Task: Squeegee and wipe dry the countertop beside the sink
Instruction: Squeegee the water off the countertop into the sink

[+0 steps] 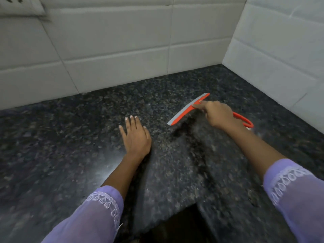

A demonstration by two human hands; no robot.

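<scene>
Head view, contents as follows.

Countertop (70, 155): dark speckled stone, running into a corner of white wall tiles (114, 55); a pale sheen is showing on it near the left forearm.

Squeegee (184, 113): orange body with a grey blade, lying slantwise on the countertop toward the far right, blade edge facing the back wall and appearing to touch the stone; its looped orange handle is sticking out behind the right hand, toward the right-hand wall.

Right hand (217, 114): fingers are curling closed around the squeegee's handle, with the index finger stretching forward and pressing on the orange bar just behind the blade.

Left hand (135, 137): lying palm down and flat on the countertop, fingers spread straight, gripping nothing; it is sitting near the blade's lower end but apart from it.

Sleeves (98, 213): lilac with white embroidered cuffs, covering both forearms.
</scene>
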